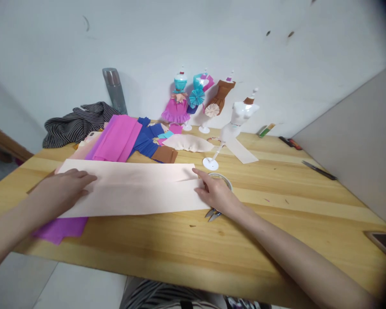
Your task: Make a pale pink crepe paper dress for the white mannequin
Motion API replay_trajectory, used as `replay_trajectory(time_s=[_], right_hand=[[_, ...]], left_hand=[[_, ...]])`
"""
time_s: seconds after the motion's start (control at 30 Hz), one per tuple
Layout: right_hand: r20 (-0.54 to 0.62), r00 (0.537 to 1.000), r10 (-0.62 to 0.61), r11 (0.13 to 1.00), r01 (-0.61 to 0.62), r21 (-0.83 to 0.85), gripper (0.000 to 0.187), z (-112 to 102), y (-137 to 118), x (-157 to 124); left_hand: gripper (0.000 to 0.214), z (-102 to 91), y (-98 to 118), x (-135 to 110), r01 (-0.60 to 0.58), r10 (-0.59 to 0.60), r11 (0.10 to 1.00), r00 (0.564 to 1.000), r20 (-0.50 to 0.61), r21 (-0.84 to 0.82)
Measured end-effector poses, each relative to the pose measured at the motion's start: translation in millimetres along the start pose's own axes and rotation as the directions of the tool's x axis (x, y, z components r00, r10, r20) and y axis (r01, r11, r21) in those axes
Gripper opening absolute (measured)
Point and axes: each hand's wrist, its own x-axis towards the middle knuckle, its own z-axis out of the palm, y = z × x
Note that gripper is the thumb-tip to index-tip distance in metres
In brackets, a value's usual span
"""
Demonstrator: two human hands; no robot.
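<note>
A long pale pink sheet of crepe paper (131, 195) stretches sideways over the table's front left, with a fold line or overlapping edge running along it. My left hand (66, 189) rests on its left end, fingers stretched out over the surface. At the right end, my right hand (215, 193) holds the edge, its index finger extended and its thumb lower down. Beneath that hand, metal snips (213, 214) and a roll of tape (227, 180) show in part. Purple paper (62, 229) sticks out below the sheet on the left.
Dressed mini mannequins (179, 105) stand by the wall; a bare white mannequin (242, 113) is nearer. Pink (122, 137), blue (146, 143) and brown paper (165, 154) lie behind the sheet. A flask (114, 90), striped cloth (80, 122), cutter knife (320, 170) and phone-like object (384, 244) sit around.
</note>
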Motion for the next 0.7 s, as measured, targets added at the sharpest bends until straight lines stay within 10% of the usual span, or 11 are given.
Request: replay_trajectory(time_s=[0.33,0.7], right_hand=[[0.038,0.991,-0.128,0.914,0.133,-0.383,0.043,-8,-17,-12],[0.160,0.809,-0.565,0.817,0.576,-0.025,0.042,12,-46,-23]], left_hand=[[0.031,20.9,66,-7,-0.420,0.417,0.901,0.908,-0.049,-0.110],[0.030,13.3,74,76,-0.346,0.347,0.935,0.938,0.003,-0.072]])
